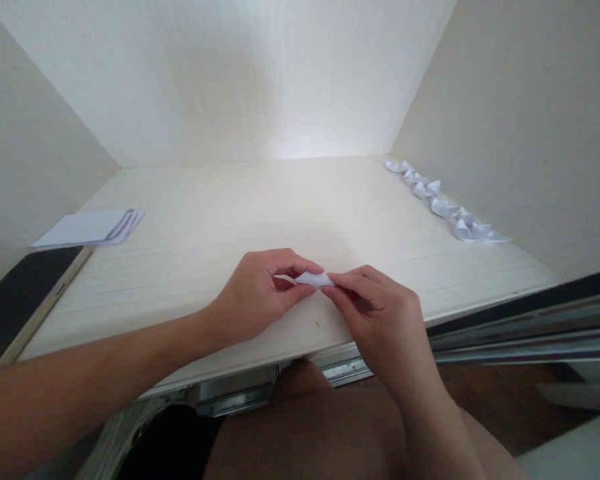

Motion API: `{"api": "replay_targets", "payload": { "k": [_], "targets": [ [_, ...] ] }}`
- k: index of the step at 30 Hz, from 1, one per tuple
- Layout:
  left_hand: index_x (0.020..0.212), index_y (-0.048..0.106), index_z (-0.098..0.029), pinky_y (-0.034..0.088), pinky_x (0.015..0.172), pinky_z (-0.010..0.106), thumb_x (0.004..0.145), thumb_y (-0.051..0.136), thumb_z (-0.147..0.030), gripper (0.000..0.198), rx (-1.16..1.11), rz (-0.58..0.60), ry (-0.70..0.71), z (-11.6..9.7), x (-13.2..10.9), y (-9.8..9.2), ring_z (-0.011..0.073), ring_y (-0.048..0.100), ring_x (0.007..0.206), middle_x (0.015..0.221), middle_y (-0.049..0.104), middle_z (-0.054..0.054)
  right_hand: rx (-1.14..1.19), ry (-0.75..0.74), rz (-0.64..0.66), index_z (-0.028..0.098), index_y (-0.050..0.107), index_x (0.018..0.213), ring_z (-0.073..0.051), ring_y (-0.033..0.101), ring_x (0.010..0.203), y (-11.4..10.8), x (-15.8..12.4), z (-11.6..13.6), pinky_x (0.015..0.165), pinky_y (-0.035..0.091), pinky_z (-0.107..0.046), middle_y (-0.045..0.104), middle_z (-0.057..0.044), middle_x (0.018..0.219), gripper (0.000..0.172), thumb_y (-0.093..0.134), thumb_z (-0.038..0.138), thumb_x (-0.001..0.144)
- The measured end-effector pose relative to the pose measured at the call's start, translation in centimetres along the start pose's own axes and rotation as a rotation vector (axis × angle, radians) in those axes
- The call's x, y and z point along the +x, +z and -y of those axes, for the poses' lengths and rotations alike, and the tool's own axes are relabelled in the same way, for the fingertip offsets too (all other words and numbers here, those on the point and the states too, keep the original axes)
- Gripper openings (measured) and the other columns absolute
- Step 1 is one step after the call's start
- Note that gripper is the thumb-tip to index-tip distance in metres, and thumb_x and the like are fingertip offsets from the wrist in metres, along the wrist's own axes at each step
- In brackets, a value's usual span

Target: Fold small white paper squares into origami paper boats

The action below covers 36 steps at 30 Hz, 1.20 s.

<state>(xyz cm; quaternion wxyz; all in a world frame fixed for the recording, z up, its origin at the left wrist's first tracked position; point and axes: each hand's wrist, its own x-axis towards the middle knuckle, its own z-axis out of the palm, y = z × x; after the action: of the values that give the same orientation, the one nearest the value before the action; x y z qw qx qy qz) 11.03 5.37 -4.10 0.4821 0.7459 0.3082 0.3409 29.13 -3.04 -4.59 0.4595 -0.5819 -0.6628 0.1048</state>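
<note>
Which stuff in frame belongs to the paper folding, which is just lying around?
In hand: small white folded paper piece, pinched by left hand and right hand; probably also the stack of flat white paper sheets and the row of small white folded paper shapes.
Lying about: flat black rectangular device on the pale wooden desk.

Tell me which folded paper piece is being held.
The small folded piece at the front of the desk, pinched between the left hand and the right hand. All the other folded pieces lie in a row beside the right wall.
</note>
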Motion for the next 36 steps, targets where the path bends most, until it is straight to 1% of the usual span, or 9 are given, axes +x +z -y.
{"api": "replay_targets", "payload": {
  "k": [3, 8, 13, 18, 20, 24, 27, 32, 36],
  "targets": [
    [0.107, 0.081, -0.019, 0.065, 0.080, 0.027, 0.086, 0.072, -0.015, 0.023, 0.029, 0.027, 0.026, 0.3, 0.1, 0.0, 0.0159, 0.073, 0.089, 0.098, 0.076, 0.004, -0.005, 0.012, 0.014, 0.013, 0.081, 0.102, -0.015, 0.068, 0.072, 0.0, -0.1, 0.3, 0.065, 0.053, -0.027, 0.074, -0.005, 0.087, 0.014, 0.072, 0.011, 0.092],
    [0.106, 0.083, -0.020, 0.066, 0.076, 0.029, 0.085, 0.076, -0.020, 0.022, -0.004, 0.002, 0.053, 0.6, 0.1, 0.1, 0.0161, 0.073, 0.085, 0.101, 0.068, 0.006, -0.042, 0.031, 0.039, 0.015, 0.081, 0.098, -0.016, 0.067, 0.069, 0.2, -0.1, 0.5, 0.064, 0.050, -0.028, 0.075, -0.004, 0.081, 0.011, 0.071, 0.013, 0.094],
    [0.105, 0.083, -0.021, 0.066, 0.080, 0.029, 0.084, 0.077, -0.019, 0.022, 0.015, 0.000, 0.051, 0.1, 0.2, -0.1, 0.0198, 0.073, 0.099, 0.114, 0.074, 0.008, -0.103, 0.045, 0.045, 0.016, 0.079, 0.090, -0.018, 0.069, 0.069, 0.2, -0.1, 0.4, 0.065, 0.049, -0.030, 0.077, -0.005, 0.079, 0.008, 0.072, 0.018, 0.093],
    [0.108, 0.083, -0.021, 0.063, 0.081, 0.031, 0.084, 0.078, -0.020, 0.025, 0.046, 0.018, 0.034, 0.0, 0.3, -0.2, 0.0208, 0.074, 0.093, 0.103, 0.081, 0.006, 0.009, 0.071, -0.019, 0.021, 0.075, 0.101, -0.015, 0.068, 0.068, 0.3, -0.4, 0.4, 0.064, 0.053, -0.027, 0.078, -0.002, 0.087, 0.009, 0.071, 0.018, 0.093],
    [0.110, 0.083, -0.021, 0.061, 0.082, 0.032, 0.085, 0.077, -0.022, 0.026, 0.080, 0.023, 0.041, 0.1, 0.3, -0.2, 0.0212, 0.075, 0.091, 0.102, 0.082, 0.005, 0.029, 0.057, -0.047, 0.022, 0.074, 0.100, -0.015, 0.068, 0.068, 0.3, -0.5, 0.4, 0.064, 0.053, -0.026, 0.077, -0.001, 0.089, 0.009, 0.070, 0.017, 0.093],
    [0.116, 0.081, -0.021, 0.057, 0.073, 0.031, 0.088, 0.077, -0.024, 0.029, 0.201, 0.033, 0.087, 0.1, 0.3, -0.3, 0.0194, 0.072, 0.081, 0.096, 0.082, 0.003, -0.019, -0.010, 0.000, 0.022, 0.077, 0.099, -0.016, 0.069, 0.072, 0.4, -0.5, 0.3, 0.067, 0.054, -0.029, 0.078, -0.002, 0.091, 0.014, 0.067, 0.014, 0.094],
    [0.115, 0.081, -0.019, 0.055, 0.070, 0.031, 0.089, 0.076, -0.022, 0.027, 0.269, 0.037, 0.126, -0.2, 0.4, -0.5, 0.0161, 0.068, 0.071, 0.089, 0.082, 0.002, -0.017, -0.005, 0.014, 0.022, 0.080, 0.102, -0.017, 0.070, 0.074, 0.5, -0.3, 0.2, 0.069, 0.054, -0.030, 0.078, -0.003, 0.088, 0.017, 0.068, 0.014, 0.093],
    [0.102, 0.084, -0.021, 0.059, 0.077, 0.031, 0.085, 0.077, -0.013, 0.020, 0.130, 0.018, 0.096, -0.3, 0.4, -0.5, 0.0172, 0.073, 0.081, 0.093, 0.082, 0.003, 0.089, 0.058, -0.007, 0.023, 0.082, 0.100, -0.015, 0.068, 0.070, 0.3, -0.2, 0.3, 0.066, 0.055, -0.029, 0.079, -0.003, 0.090, 0.017, 0.069, 0.015, 0.092],
    [0.092, 0.085, -0.023, 0.064, 0.073, 0.030, 0.078, 0.083, -0.016, 0.016, -0.037, -0.059, 0.069, 0.0, 0.5, -0.4, 0.0171, 0.072, 0.082, 0.091, 0.076, 0.004, 0.124, 0.094, -0.027, 0.023, 0.081, 0.099, -0.015, 0.066, 0.067, 0.2, -0.1, 0.5, 0.064, 0.055, -0.029, 0.078, -0.002, 0.086, 0.014, 0.073, 0.016, 0.090]
  ]
}}
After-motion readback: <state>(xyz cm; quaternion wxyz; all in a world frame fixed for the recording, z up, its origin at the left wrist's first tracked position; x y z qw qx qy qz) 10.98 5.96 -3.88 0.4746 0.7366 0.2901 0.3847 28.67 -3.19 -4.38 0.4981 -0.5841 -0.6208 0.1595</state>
